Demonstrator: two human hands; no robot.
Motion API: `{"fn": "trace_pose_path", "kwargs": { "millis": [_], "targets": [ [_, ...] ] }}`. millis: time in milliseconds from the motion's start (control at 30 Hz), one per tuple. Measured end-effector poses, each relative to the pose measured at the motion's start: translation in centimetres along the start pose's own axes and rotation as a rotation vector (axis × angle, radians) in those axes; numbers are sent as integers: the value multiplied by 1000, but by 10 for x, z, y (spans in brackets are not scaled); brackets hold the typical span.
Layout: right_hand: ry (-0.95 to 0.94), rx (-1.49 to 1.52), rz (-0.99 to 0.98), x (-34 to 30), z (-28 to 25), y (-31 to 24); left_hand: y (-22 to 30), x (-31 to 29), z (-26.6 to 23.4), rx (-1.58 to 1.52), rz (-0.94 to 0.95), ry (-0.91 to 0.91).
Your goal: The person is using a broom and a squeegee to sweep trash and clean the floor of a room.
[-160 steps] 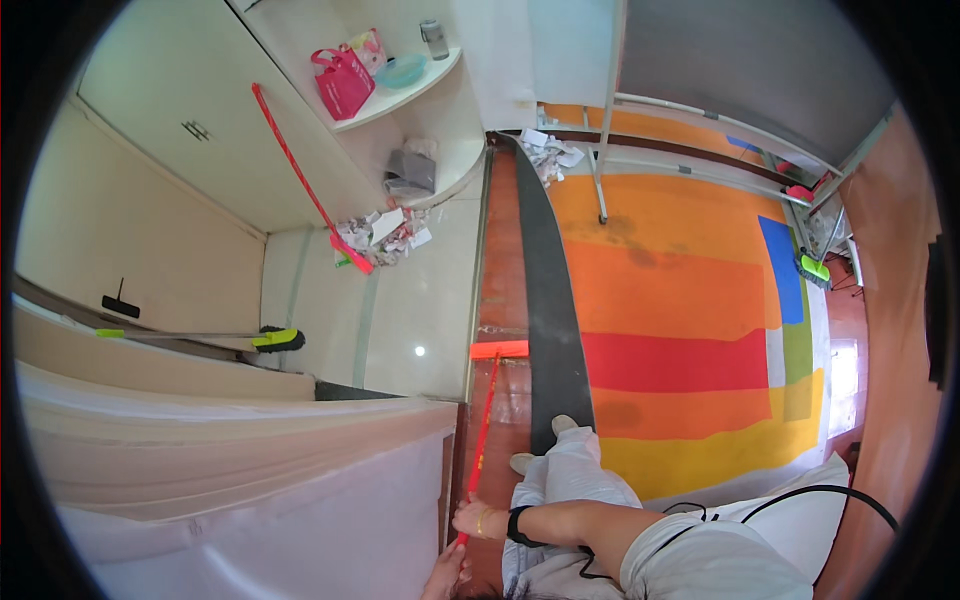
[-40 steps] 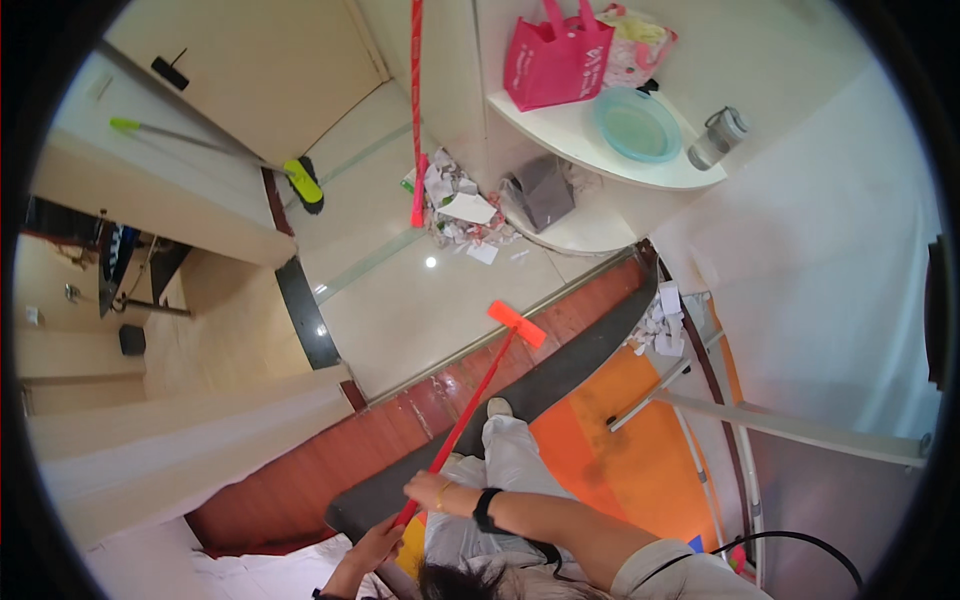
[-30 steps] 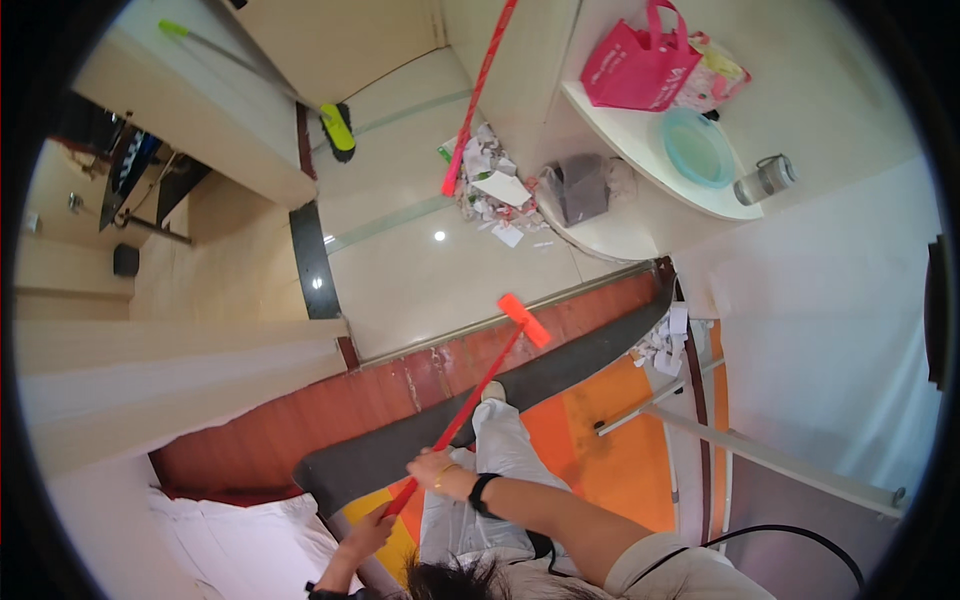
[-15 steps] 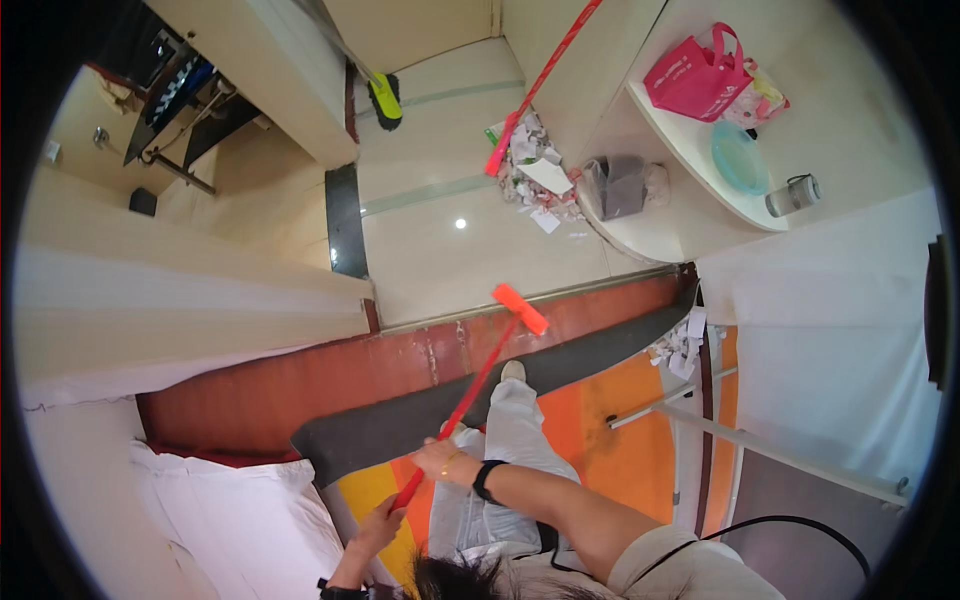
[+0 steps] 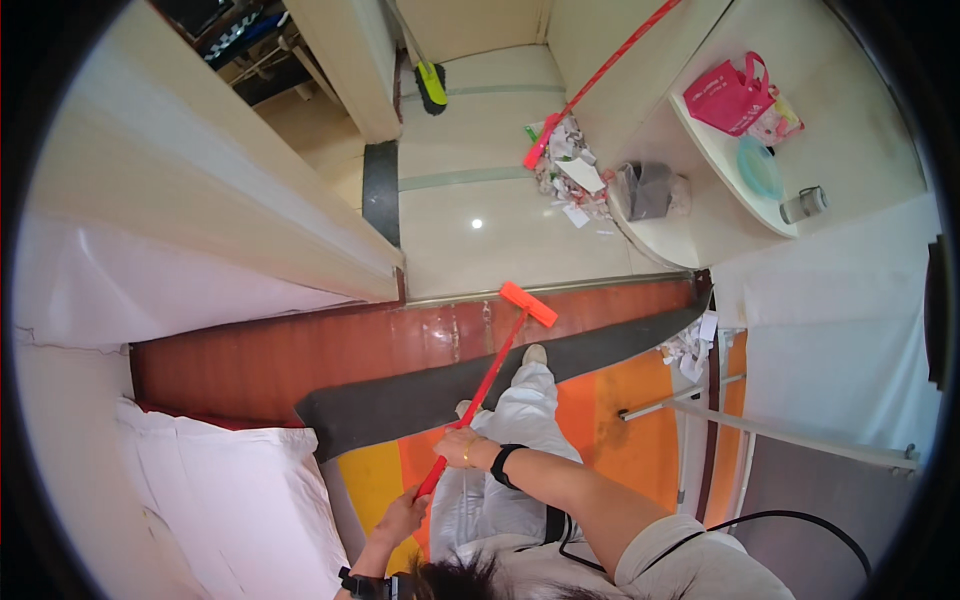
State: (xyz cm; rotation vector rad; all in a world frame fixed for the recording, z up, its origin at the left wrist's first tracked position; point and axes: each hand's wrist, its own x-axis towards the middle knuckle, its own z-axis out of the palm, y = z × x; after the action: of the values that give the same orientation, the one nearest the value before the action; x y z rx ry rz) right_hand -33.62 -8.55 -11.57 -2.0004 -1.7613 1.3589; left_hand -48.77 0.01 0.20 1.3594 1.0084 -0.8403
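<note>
A long red pole with an orange bar-shaped head [image 5: 528,304] slants from my body toward the far side; whether the head is a broom or a mop is not clear. My right hand [image 5: 463,448] wraps around the pole partway down. Lower, near its end, my left hand [image 5: 403,514] also grips it. The head rests on or just over the reddish-brown wooden floor strip [image 5: 390,350], close to the tile edge. A dark grey mat [image 5: 400,411] lies between that strip and my feet.
A heap of paper scraps [image 5: 575,172] lies on the tiles, with another red pole-handled tool [image 5: 543,140] against it. White corner shelves [image 5: 708,160] stand at right. Metal legs [image 5: 790,430] are at lower right, a white pillow [image 5: 235,490] at lower left. A yellow-green brush [image 5: 432,88] leans far back.
The view has shifted, so most things sit farther right. Both hands keep hold of the pole, and its head stays near the tile edge.
</note>
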Motion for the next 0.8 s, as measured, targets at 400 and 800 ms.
{"fn": "trace_pose_path", "kwargs": {
  "millis": [400,800],
  "targets": [
    [-62,13,-230,26,27,-76,-57,-64,-4,-386,-100,90],
    [-158,-46,-255,33,61,-126,-103,-99,-9,-350,-11,73]
  ]
}}
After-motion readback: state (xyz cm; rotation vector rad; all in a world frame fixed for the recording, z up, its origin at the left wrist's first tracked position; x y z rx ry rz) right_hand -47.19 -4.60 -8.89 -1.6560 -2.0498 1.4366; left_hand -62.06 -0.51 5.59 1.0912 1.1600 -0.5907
